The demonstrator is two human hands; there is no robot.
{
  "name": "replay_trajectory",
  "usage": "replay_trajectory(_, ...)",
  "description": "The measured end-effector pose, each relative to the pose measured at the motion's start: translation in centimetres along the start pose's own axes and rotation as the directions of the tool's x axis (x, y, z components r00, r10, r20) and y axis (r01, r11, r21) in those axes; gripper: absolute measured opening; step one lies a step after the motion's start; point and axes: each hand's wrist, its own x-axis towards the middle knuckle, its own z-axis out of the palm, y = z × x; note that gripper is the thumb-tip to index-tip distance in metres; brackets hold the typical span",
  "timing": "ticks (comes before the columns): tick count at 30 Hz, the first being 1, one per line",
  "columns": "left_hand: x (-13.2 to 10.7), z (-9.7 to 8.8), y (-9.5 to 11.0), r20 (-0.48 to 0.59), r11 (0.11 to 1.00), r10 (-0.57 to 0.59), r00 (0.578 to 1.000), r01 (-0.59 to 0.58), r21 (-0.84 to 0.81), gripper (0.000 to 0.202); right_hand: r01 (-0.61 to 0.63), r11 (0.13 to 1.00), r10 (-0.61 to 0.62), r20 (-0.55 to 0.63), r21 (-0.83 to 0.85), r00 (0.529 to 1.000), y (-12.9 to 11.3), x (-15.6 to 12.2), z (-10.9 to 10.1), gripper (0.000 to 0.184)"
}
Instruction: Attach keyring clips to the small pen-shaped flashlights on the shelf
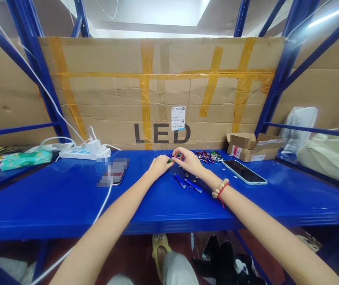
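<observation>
My left hand (159, 166) and my right hand (187, 160) meet over the middle of the blue table. Their closed fingers pinch a small blue tube (171, 155) between them; most of it is hidden, and a bit of green shows beside it. Just in front of the hands lie two slim blue metal tubes, a shorter-looking one (179, 181) and another (193, 185) angled to its right. Several tiny dark and silvery parts (187, 174) are scattered below my right hand, partly covered by it. Beyond my right wrist sits a pile of red, blue and green metal tubes (207, 156).
A phone (245, 171) and an opened cardboard box (254, 147) are at the right. On the left are another phone (118, 172), a power strip (80, 152) with white cables, and a green tissue pack (26, 160). A large cardboard sheet (112, 103) stands behind.
</observation>
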Motion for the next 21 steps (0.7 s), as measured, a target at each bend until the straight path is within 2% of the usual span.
replay_trajectory(2, 0.0, 0.1, 0.0, 0.001, 0.999, -0.037, 0.999, 0.037, 0.031, 0.042, 0.006, 0.993, -0.005, 0.008, -0.114, 1.0, 0.2, 0.0, -0.5, 0.018)
replay_trajectory(5, 0.1, 0.2, 0.1, 0.028, 0.995, -0.061, 0.998, 0.058, 0.087, 0.043, -0.049, 0.965, 0.058, 0.028, -0.258, 0.998, 1.1, -0.2, -0.9, 0.022)
replay_trajectory(9, 0.1, 0.1, 0.2, 0.085, 0.992, 0.001, 0.996, -0.012, 0.127, 0.042, -0.127, 0.908, 0.183, 0.105, -0.399, 0.977, 2.4, -0.3, -0.8, 0.027)
replay_trajectory(15, -0.1, -0.1, 0.3, 0.106, 0.981, 0.081, 0.991, -0.098, 0.166, 0.036, -0.134, 0.887, 0.253, 0.223, -0.443, 0.941, 2.3, -0.2, -0.6, 0.023)
replay_trajectory(21, -0.1, -0.1, 0.3, 0.11, 0.978, 0.094, 0.99, -0.112, 0.177, 0.036, -0.142, 0.881, 0.254, 0.199, -0.45, 0.947, 2.3, -0.4, -0.2, 0.036)
